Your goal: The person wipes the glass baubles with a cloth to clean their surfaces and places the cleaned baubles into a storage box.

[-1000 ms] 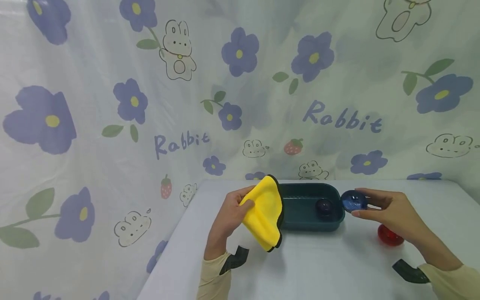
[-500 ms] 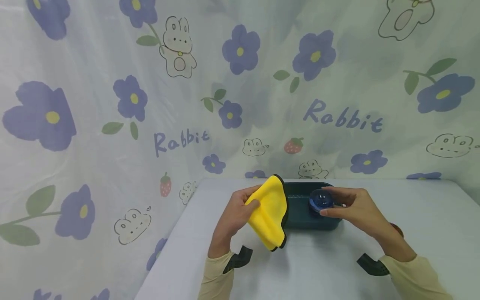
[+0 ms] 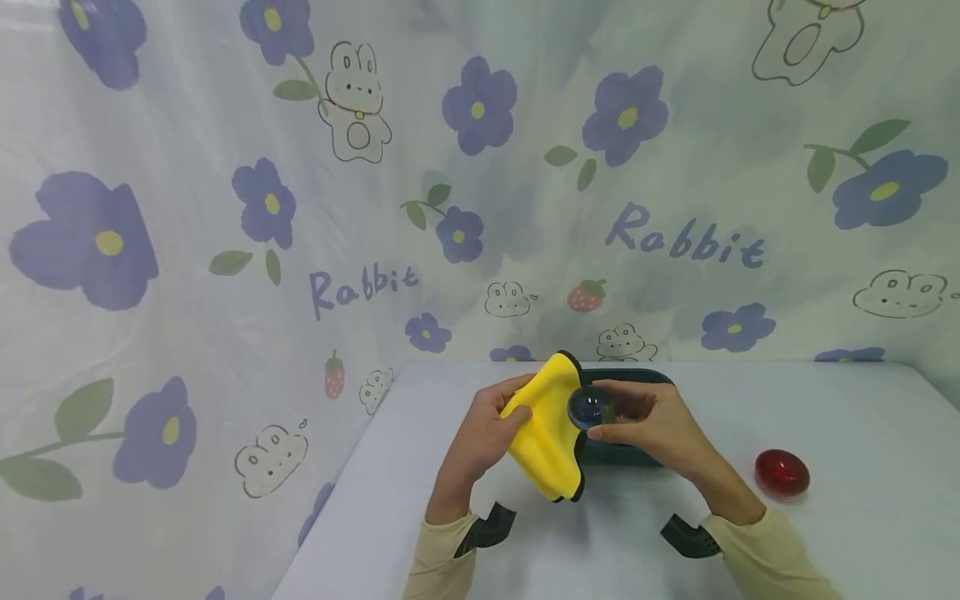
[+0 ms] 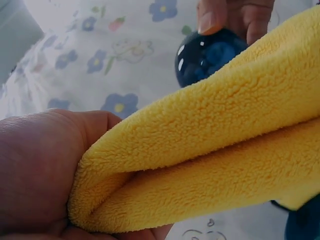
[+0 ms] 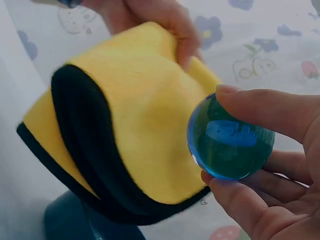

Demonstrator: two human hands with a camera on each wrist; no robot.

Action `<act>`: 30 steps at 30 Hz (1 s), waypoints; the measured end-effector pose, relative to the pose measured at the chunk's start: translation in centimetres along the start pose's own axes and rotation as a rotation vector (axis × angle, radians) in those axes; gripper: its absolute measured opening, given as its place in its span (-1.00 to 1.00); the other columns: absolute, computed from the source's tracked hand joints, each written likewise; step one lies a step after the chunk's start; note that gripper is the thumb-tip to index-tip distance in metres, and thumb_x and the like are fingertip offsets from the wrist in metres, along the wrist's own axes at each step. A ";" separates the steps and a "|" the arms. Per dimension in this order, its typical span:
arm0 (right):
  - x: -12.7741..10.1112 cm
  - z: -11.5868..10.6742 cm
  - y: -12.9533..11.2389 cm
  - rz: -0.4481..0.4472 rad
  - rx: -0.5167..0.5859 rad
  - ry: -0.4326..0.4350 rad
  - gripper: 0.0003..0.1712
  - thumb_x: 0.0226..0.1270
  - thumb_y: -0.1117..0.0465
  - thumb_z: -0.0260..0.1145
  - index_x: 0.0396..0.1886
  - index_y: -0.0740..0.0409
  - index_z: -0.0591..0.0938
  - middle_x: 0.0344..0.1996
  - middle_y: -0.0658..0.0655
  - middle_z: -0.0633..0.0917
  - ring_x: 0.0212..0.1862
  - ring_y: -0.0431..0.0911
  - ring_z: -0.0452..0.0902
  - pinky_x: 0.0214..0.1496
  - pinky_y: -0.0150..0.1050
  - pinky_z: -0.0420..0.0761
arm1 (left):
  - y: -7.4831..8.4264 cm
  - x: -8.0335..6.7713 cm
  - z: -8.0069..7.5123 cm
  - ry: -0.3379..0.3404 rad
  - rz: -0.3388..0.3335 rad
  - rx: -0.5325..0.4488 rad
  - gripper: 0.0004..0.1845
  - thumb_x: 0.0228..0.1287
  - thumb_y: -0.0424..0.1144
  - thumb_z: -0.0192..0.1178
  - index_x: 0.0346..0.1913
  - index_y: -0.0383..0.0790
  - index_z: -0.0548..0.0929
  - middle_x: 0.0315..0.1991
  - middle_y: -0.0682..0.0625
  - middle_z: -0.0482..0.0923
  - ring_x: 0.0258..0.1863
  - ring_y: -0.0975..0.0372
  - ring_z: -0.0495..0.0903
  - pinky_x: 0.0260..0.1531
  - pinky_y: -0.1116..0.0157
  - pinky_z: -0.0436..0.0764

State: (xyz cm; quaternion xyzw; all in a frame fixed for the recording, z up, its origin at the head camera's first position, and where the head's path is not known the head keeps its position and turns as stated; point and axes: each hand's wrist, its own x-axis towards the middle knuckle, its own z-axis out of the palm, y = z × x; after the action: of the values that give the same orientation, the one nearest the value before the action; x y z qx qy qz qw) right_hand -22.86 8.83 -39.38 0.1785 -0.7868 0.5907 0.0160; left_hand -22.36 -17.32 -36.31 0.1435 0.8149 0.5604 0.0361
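My left hand pinches a folded yellow cloth with dark edging above the table. In the right wrist view the cloth hangs folded, its dark border toward the lower left. My right hand holds a clear blue glass ball between thumb and fingertips, right beside the cloth's edge. From the right wrist the ball shows transparent and overlaps the cloth. The left wrist view has the ball partly hidden behind the cloth's upper fold.
Behind both hands stands a dark teal rectangular tray, largely covered by the cloth and right hand. A red glass ball lies on the white table at the right. A flower-and-rabbit patterned curtain hangs behind.
My right hand has carried the blue ball leftward from the tray's right end, across the tray, to the cloth. The left hand and cloth have shifted slightly right. The red ball shows fully again.
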 end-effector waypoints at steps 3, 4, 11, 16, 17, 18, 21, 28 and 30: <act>0.1 0.4 0.4 -0.025 0.004 -0.008 -0.29 0.03 0.11 0.66 0.24 0.13 0.69 0.08 0.19 0.78 -0.09 -0.20 0.77 -0.02 -0.33 0.74 | 0.0 0.0 0.6 -0.007 0.025 0.002 -0.46 0.39 -0.32 0.08 0.43 -0.10 0.53 -0.08 -0.19 0.67 -0.35 0.18 0.66 -0.23 0.26 0.69; 0.2 0.5 0.5 -0.031 0.010 -0.010 -0.29 0.03 0.11 0.66 0.24 0.13 0.68 0.09 0.19 0.78 -0.06 -0.19 0.78 0.00 -0.32 0.75 | 0.0 0.0 0.8 -0.008 0.035 0.006 -0.45 0.39 -0.33 0.08 0.43 -0.08 0.53 -0.07 -0.18 0.67 -0.34 0.17 0.65 -0.23 0.27 0.69; 0.5 0.6 0.9 -0.013 0.032 0.005 -0.22 0.07 0.11 0.63 0.32 0.22 0.62 0.18 0.27 0.73 0.06 0.02 0.79 -0.02 -0.21 0.77 | 0.5 -0.2 2.3 0.021 0.094 0.101 -0.45 0.39 -0.36 0.07 0.43 -0.05 0.55 -0.01 -0.09 0.67 -0.27 0.20 0.60 -0.17 0.30 0.64; 0.3 0.2 0.8 -0.004 -0.049 0.063 -0.20 0.09 0.03 0.63 0.35 0.16 0.61 0.27 0.22 0.69 0.20 0.14 0.71 0.08 -0.15 0.76 | 1.1 -0.5 3.6 0.059 0.120 0.203 -0.44 0.39 -0.32 0.07 0.45 -0.06 0.52 0.01 -0.06 0.69 -0.27 0.23 0.58 -0.18 0.36 0.63; 0.3 0.1 0.8 -0.004 -0.055 0.073 -0.21 0.10 0.03 0.62 0.34 0.15 0.62 0.28 0.21 0.68 0.23 0.16 0.69 0.09 -0.15 0.75 | 1.1 -0.6 3.8 0.062 0.121 0.213 -0.43 0.40 -0.31 0.07 0.46 -0.07 0.51 0.01 -0.06 0.70 -0.28 0.24 0.58 -0.19 0.37 0.63; 0.3 0.0 0.7 0.000 -0.048 0.079 -0.21 0.10 0.03 0.62 0.34 0.13 0.62 0.29 0.21 0.67 0.25 0.18 0.67 0.08 -0.16 0.76 | 1.1 -0.6 4.0 0.061 0.118 0.217 -0.43 0.40 -0.30 0.07 0.47 -0.07 0.49 0.01 -0.06 0.70 -0.28 0.25 0.59 -0.18 0.38 0.63; 0.1 -0.2 0.6 0.009 -0.028 0.109 -0.25 0.10 0.05 0.62 0.33 0.08 0.63 0.30 0.19 0.66 0.28 0.19 0.65 0.02 -0.24 0.76 | 1.3 -0.7 4.4 0.044 0.108 0.232 -0.41 0.41 -0.28 0.07 0.50 -0.12 0.45 0.00 -0.08 0.70 -0.29 0.27 0.60 -0.17 0.40 0.64; 0.2 -0.2 0.7 -0.015 -0.010 0.127 -0.26 0.13 0.09 0.61 0.34 0.07 0.63 0.30 0.17 0.66 0.28 0.15 0.65 0.04 -0.35 0.73 | 1.6 -1.0 4.5 0.040 0.072 0.258 -0.39 0.40 -0.25 0.07 0.51 -0.13 0.43 -0.04 -0.07 0.70 -0.29 0.30 0.62 -0.13 0.39 0.67; 0.3 -0.1 0.6 -0.022 -0.009 0.135 -0.26 0.13 0.09 0.61 0.34 0.08 0.63 0.30 0.17 0.66 0.29 0.14 0.65 0.07 -0.35 0.72 | 1.8 -1.2 4.4 0.049 0.080 0.267 -0.40 0.40 -0.26 0.08 0.51 -0.13 0.44 -0.03 -0.07 0.71 -0.28 0.29 0.63 -0.12 0.38 0.68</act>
State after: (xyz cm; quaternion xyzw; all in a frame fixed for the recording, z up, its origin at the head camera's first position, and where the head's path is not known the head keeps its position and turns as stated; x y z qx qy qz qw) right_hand -23.34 8.99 -39.88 0.1471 -0.7844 0.5977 0.0764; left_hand -19.87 -13.03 -36.38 0.1658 0.8765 0.4512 -0.0253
